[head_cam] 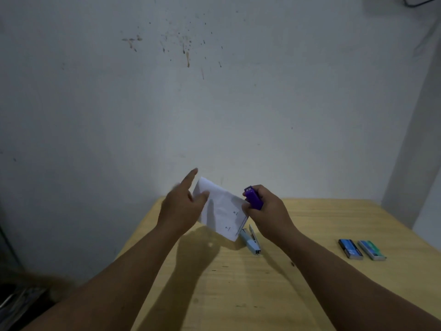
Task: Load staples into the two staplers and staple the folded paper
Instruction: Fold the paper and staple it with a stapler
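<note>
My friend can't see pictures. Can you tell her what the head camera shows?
A person's right hand squeezes a purple stapler on the edge of a folded white paper held up by the left hand. On the wooden table below lie a light blue stapler and two staple boxes.

Folded white paper (220,211) held mid-frame, purple stapler (254,199) clamped at its right edge; pale blue stapler (253,242) flat below; two staple boxes (361,249) lower right.

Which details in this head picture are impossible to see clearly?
- Purple stapler: its mouth is hidden by the right hand and the folded paper.
- Staple boxes: print too small.
- Left hand: blurred fingers.
- Blue stapler: front hidden under the paper.
</note>
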